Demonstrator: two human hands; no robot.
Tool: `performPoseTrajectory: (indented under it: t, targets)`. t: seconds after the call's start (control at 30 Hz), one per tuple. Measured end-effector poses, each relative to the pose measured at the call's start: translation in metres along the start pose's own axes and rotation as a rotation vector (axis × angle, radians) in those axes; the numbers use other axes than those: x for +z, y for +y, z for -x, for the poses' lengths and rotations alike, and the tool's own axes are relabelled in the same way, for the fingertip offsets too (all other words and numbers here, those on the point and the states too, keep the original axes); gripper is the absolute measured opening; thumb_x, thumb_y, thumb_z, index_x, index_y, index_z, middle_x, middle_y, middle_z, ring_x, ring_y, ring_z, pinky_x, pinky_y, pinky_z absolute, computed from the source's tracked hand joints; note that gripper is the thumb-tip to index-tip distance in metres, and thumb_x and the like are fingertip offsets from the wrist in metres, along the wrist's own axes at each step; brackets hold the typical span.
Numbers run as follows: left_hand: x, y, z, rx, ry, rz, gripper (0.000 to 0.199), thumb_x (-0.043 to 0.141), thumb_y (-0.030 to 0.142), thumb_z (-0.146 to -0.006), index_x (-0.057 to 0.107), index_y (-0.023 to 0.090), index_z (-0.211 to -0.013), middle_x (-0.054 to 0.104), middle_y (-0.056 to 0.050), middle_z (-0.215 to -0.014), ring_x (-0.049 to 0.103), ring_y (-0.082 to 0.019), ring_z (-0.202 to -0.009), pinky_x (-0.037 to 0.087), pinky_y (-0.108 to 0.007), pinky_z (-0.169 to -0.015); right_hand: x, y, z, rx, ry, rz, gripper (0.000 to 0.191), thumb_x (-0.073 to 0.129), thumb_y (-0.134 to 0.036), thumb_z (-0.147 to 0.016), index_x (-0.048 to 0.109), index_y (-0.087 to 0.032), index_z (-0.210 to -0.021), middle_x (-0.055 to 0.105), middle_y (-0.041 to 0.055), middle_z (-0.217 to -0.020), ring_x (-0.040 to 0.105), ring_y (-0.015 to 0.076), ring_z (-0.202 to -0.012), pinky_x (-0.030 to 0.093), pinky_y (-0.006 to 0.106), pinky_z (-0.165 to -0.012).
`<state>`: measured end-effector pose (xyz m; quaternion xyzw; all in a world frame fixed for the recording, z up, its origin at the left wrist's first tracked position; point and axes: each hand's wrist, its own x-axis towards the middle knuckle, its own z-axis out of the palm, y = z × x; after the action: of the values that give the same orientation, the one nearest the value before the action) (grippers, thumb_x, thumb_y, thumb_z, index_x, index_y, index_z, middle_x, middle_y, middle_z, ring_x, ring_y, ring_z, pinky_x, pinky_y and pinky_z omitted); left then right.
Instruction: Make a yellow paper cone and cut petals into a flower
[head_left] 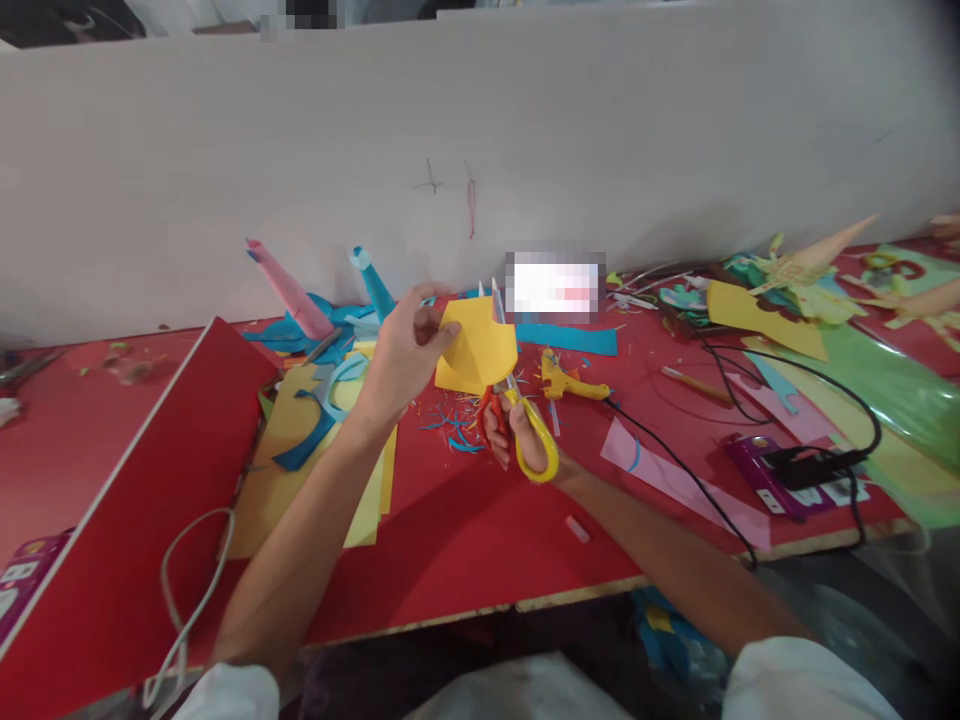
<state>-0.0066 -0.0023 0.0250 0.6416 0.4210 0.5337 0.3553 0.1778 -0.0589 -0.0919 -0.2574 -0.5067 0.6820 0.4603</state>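
Observation:
My left hand pinches the left edge of a piece of yellow paper, held up above the table. Around the handles of a pair of scissors, one loop yellow and one red, my right hand is closed. The scissor blades point away from me, at the right side of the paper, which hides part of them. Beneath the paper lie small coloured paper scraps. Just right of the scissors rests a yellow glue gun with a black cord.
A red divider stands at left beside stacked yellow sheets. Pink and blue paper cones stand behind. A blue strip, pink paper, a pencil and a purple box lie right. Another person's hand shows far right.

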Motion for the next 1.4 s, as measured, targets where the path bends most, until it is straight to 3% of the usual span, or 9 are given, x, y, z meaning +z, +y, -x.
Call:
performPoseTrajectory:
  t: [0.4, 1.0, 1.13, 1.3, 1.4]
  targets:
    - [0.005, -0.012, 0.001, 0.021, 0.0, -0.057, 0.037, 0.067, 0.013, -0.09, 0.066, 0.023, -0.125, 0.062, 0.002, -0.075, 0.059, -0.013, -0.067, 0.048, -0.024, -0.058, 0.0, 0.001, -0.001, 0.027, 0.008, -0.015, 0.069, 0.058, -0.091, -0.085, 0.047, -0.023, -0.08, 0.04, -0.0108, -0.056, 0.037, 0.0066, -0.036, 0.038, 0.02, -0.034]
    - [0.012, -0.002, 0.006, -0.033, -0.024, -0.033, 0.037, 0.069, 0.012, -0.09, 0.065, 0.023, -0.125, 0.062, 0.003, -0.072, 0.058, -0.012, -0.065, 0.045, -0.024, -0.059, 0.007, -0.001, 0.001, 0.02, 0.077, -0.005, 0.071, 0.058, -0.093, -0.083, 0.048, -0.023, -0.075, 0.041, -0.01, -0.051, 0.04, 0.0079, -0.032, 0.037, 0.02, -0.03]
    - [0.011, 0.0, 0.006, 0.022, 0.01, -0.032, 0.032, 0.073, 0.018, -0.091, 0.066, 0.023, -0.122, 0.062, 0.002, -0.077, 0.059, -0.012, -0.069, 0.049, -0.023, -0.062, 0.01, -0.001, -0.001, 0.002, 0.124, -0.002, 0.073, 0.054, -0.096, -0.082, 0.047, -0.024, -0.074, 0.04, -0.0101, -0.05, 0.039, 0.0087, -0.032, 0.039, 0.023, -0.03]
    - [0.007, 0.023, 0.012, 0.155, 0.08, -0.08, 0.028, 0.068, 0.031, -0.1, 0.066, 0.027, -0.128, 0.068, -0.003, -0.095, 0.064, -0.015, -0.082, 0.054, -0.026, -0.069, 0.003, 0.003, -0.007, -0.017, 0.133, 0.207, 0.064, 0.062, -0.083, -0.089, 0.047, -0.024, -0.071, 0.041, -0.0083, -0.053, 0.038, 0.0082, -0.038, 0.034, 0.022, -0.036]
    - [0.009, 0.054, 0.028, 0.215, 0.065, -0.176, 0.026, 0.066, 0.034, -0.102, 0.069, 0.027, -0.127, 0.069, -0.005, -0.107, 0.067, -0.019, -0.091, 0.059, -0.031, -0.078, 0.002, 0.001, -0.008, -0.017, 0.058, 0.466, 0.044, 0.077, -0.062, -0.087, 0.061, -0.021, -0.084, 0.06, -0.0028, -0.067, 0.055, 0.0134, -0.056, 0.048, 0.026, -0.054]
